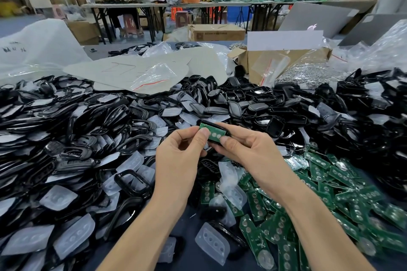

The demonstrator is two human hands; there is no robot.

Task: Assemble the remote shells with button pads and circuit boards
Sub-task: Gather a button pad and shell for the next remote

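Both hands hold one black remote shell (221, 126) above the middle of the table. A green circuit board (214, 132) with round contacts lies in the shell, face up. My left hand (182, 156) grips the shell's left end, thumb pressing on the board. My right hand (244, 149) grips its right end, thumb on the board's lower edge. Whether a button pad lies under the board is hidden.
Heaps of black shells (77, 138) and translucent button pads (58, 198) cover the left and far side. Green circuit boards (319, 204) are piled at the right. Plastic bags, a cardboard box (275, 61) and metal parts lie behind. People work at far tables.
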